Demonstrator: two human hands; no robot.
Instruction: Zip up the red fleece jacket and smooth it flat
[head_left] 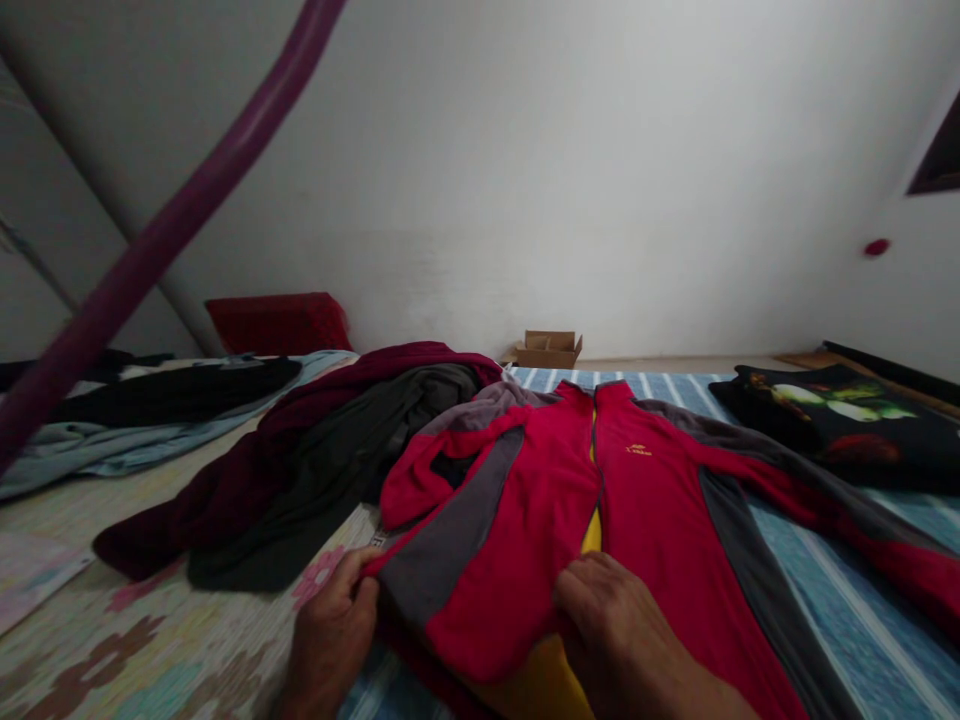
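Observation:
A red jacket with grey panels and a yellow lining lies spread out, its collar away from me and its front zip partly parted. At its lower left corner my left hand is closed, pinching the hem beside the grey side panel. My right hand grips the bottom of the front edge near the zip, its fingertips hidden behind the hand. Between the hands the hem is lifted a little, showing the yellow lining. One sleeve is folded at the left; the other stretches off to the right.
Dark green and maroon garments lie heaped at the left, with black and light blue clothes beyond. A folded black printed cloth is at the right. A cardboard box and a red case stand by the wall. A purple tube crosses the upper left.

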